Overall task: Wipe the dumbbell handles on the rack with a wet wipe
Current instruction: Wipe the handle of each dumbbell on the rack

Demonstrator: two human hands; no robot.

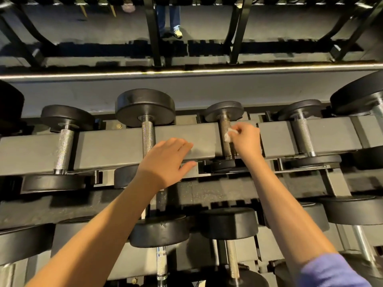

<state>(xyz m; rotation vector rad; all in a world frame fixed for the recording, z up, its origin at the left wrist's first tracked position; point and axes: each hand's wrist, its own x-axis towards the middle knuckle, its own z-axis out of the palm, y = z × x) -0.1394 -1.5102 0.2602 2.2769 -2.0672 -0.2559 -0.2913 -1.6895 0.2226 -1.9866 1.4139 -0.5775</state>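
Right hand is pinching a small crumpled white wet wipe between thumb and curled fingertips and is pressing it against the third dumbbell handle, counting from the left on the upper tier of the rack; the wipe is sitting on the right side of this knurled steel handle, about mid-length, where the handle is crossing the grey support rail. Left hand is lying palm-down on that same rail, fingers straight and holding nothing, thumb hanging over the near edge. It is resting between the second dumbbell handle and the one under the wipe; its wrist is covering the near end of the second handle, and contact there cannot be told. First dumbbell handle and fourth dumbbell handle are lying across the rail to either side, well apart from both hands. All four dumbbells are carrying black round heads, one beyond the rail and one in front. Lower-tier dumbbells are showing beneath the forearms. A purple sleeve is covering the right upper arm at the lower right corner. Beyond the rack, a person's legs in blue jeans are standing on the dark floor
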